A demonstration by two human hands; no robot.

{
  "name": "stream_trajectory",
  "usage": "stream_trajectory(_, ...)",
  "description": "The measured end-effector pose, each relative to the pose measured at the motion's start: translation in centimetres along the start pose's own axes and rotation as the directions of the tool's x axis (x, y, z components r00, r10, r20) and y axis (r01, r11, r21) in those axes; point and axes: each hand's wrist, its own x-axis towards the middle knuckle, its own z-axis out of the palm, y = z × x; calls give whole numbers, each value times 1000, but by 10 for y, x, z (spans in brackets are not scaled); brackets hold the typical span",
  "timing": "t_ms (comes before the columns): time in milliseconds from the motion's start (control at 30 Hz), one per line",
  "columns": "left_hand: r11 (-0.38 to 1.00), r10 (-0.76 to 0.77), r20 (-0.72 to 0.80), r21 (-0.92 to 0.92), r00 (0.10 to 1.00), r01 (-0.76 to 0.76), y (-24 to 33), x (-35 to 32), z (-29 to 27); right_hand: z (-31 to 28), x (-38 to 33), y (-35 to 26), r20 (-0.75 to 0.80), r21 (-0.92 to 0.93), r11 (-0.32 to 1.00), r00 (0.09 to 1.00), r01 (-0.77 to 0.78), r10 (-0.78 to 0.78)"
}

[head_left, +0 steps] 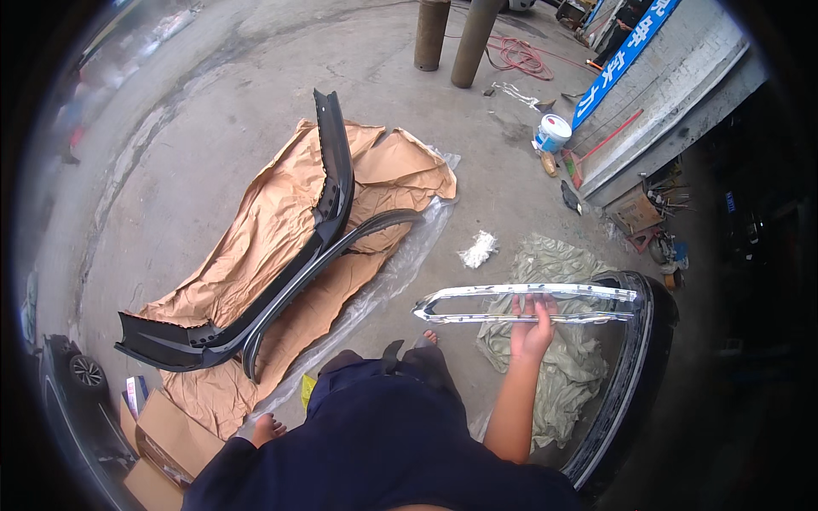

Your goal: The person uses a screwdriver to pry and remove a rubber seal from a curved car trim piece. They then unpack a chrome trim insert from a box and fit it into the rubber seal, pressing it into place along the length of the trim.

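My right hand (533,330) is closed round a long chrome trim piece (460,292), two shiny strips that meet in a point at the left. It is held level above a crumpled greenish plastic sheet (545,375). The trim's right end reaches a dark curved car part (639,358), and I cannot tell whether they touch. My left hand (269,428) hangs low at my side with its fingers loosely apart, holding nothing, near the brown paper. A black bumper (256,315) and a thinner curved black strip (298,285) lie on crumpled brown paper (243,255).
An open cardboard box (175,434) stands at lower left near a dark car (72,409). White scraps (479,249) lie on the concrete floor (204,145). Farther off are two brown cylinders (432,34), a red hose (524,58), a white bucket (554,132) and a wall.
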Motion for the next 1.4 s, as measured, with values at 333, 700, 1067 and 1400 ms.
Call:
stream_trajectory(333, 725, 481, 148, 487, 864, -487, 14, -111, 181, -29, 147, 3, 285, 206, 891, 896, -404, 341)
stream_trajectory(700, 274, 871, 422, 3, 250, -962, 174, -313, 394, 49, 177, 31, 271, -36, 874, 837, -485, 475)
stream_trajectory(1067, -149, 538, 797, -231, -275, -961, 312, -507, 631, 263, 237, 94, 309, -594, 801, 900, -69, 307)
stream_trajectory(1400, 291, 735, 678, -335, -14, -896, 376, -382, 704, 314, 329, 228, 381, -855, 517, 618, -48, 687)
